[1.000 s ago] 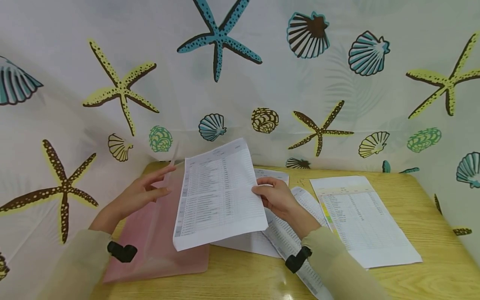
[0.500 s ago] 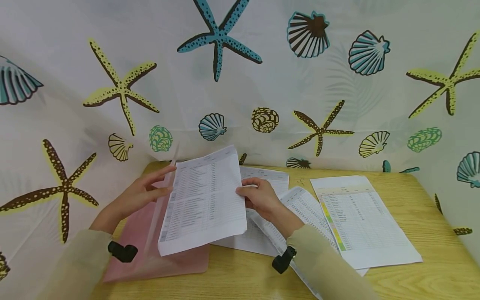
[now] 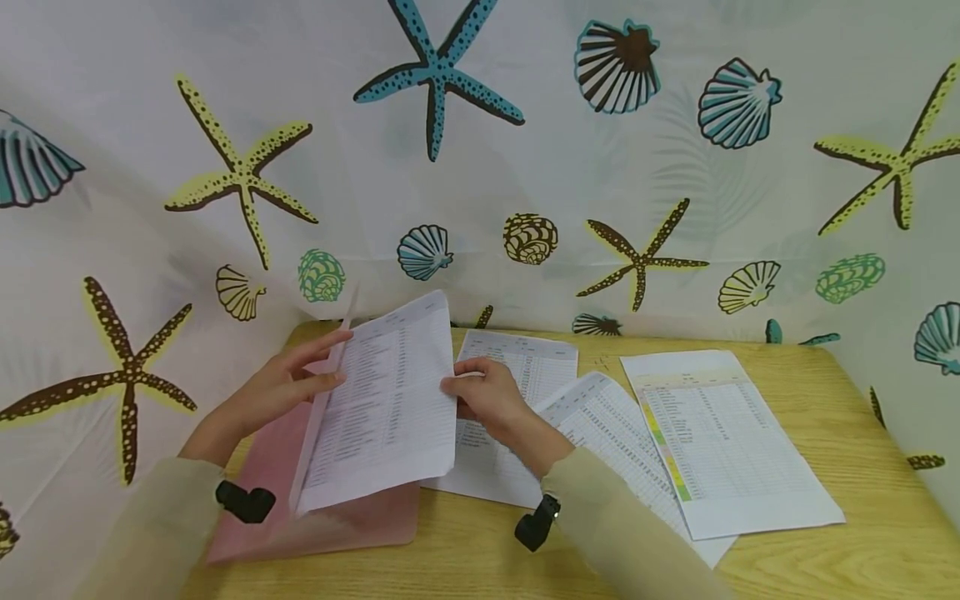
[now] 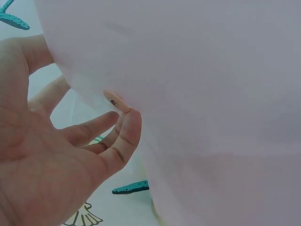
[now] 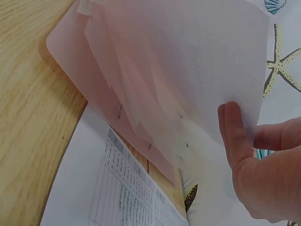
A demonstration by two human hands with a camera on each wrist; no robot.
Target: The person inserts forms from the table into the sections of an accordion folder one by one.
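Note:
A printed table sheet [image 3: 382, 400] slants over the pink plastic folder [image 3: 375, 525] at the table's left. My right hand [image 3: 487, 400] pinches the sheet's right edge, thumb in front; the right wrist view also shows those fingers [image 5: 233, 127] on the paper. My left hand [image 3: 273, 392] holds the folder's raised translucent cover [image 4: 202, 94] by its edge, some fingers on each side. One fingertip meets a small round snap button [image 4: 116, 101] there. The sheet's left edge lies against or inside the cover; I cannot tell which.
More printed sheets lie on the wooden table [image 3: 862, 433]: one sheet [image 3: 487, 467] beside the folder, a slanted one [image 3: 615, 425], and one with a coloured strip [image 3: 738, 442] overlapping it at the right. A shell-and-starfish patterned cloth [image 3: 525, 150] hangs behind.
My right hand has carried the sheet leftward and slightly down, toward the folder's raised cover. More of the papers on the table shows now. My left hand has stayed in place.

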